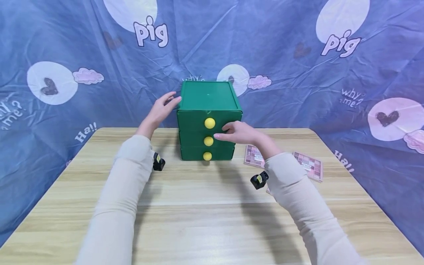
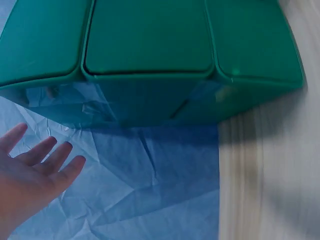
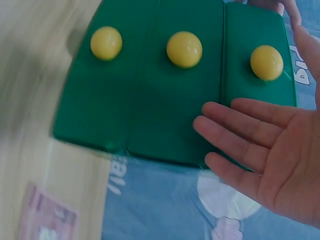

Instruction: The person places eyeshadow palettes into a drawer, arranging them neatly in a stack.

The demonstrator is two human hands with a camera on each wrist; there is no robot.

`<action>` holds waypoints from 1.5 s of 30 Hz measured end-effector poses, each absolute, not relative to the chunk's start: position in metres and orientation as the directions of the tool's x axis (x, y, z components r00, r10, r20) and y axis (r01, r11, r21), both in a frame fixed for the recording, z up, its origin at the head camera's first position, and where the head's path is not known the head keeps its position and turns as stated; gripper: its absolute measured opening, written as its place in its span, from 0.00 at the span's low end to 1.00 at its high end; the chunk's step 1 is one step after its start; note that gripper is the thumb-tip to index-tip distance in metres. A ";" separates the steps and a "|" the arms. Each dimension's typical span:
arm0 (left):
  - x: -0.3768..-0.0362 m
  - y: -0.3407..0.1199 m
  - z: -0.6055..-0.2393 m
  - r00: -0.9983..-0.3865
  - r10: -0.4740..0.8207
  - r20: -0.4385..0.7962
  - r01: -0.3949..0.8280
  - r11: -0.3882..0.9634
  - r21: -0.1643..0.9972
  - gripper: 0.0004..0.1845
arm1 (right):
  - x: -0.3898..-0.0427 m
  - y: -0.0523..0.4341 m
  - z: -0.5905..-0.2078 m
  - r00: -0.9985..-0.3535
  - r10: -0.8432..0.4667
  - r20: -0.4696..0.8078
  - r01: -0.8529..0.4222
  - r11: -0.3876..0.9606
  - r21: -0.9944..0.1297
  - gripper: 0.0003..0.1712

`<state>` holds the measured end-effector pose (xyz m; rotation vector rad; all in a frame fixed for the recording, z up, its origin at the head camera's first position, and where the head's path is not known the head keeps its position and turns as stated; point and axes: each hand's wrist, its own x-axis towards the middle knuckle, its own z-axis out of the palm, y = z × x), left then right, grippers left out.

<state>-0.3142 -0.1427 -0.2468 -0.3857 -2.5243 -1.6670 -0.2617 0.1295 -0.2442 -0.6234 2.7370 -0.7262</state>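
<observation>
plainly, both hands are empty. the right grip (image 1: 240, 133) is released, its fingers loosely extended before the right half of a green drawer box (image 1: 208, 95); the thumb tip is just beside the middle yellow knob (image 1: 208, 141), and it cannot be told whether any finger touches the front. the left grip (image 1: 160, 110) is released too, fingers spread and slightly bent, near the box's upper left edge; contact there cannot be told either. the box stands upright toward the far side of the tabletop (image 1: 198, 217), near the center, with three drawer fronts stacked facing the person. above the middle knob is the top yellow knob (image 1: 209, 123), below it the bottom yellow knob (image 1: 207, 156). pale sleeves cover the forearms, and a small black device sits at each wrist. to the box's right, two pink gridded palettes lie flat on the wood-grain surface, one partly hidden by the right arm. behind everything hangs a creased blue cloth (image 1: 278, 44) printed with white circles, hearts, pink clouds and the word "pig".
</observation>
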 end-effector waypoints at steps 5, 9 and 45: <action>-0.321 -0.136 -0.253 -0.972 0.126 0.197 0.222 0.236 0.946 0.29 | -0.262 0.120 -0.255 -0.893 -0.446 -0.064 -0.322 0.730 -0.603 0.34; -0.325 -0.134 -0.259 -0.982 0.105 0.156 0.168 0.118 0.979 0.28 | -0.262 0.112 -0.264 -0.899 -0.436 -0.046 -0.280 0.652 -0.705 0.32; -0.334 -0.131 -0.268 -0.986 0.136 0.095 0.082 -0.099 0.992 0.27 | -0.259 0.066 -0.289 -0.982 -0.054 -0.178 0.186 -0.225 -0.957 0.23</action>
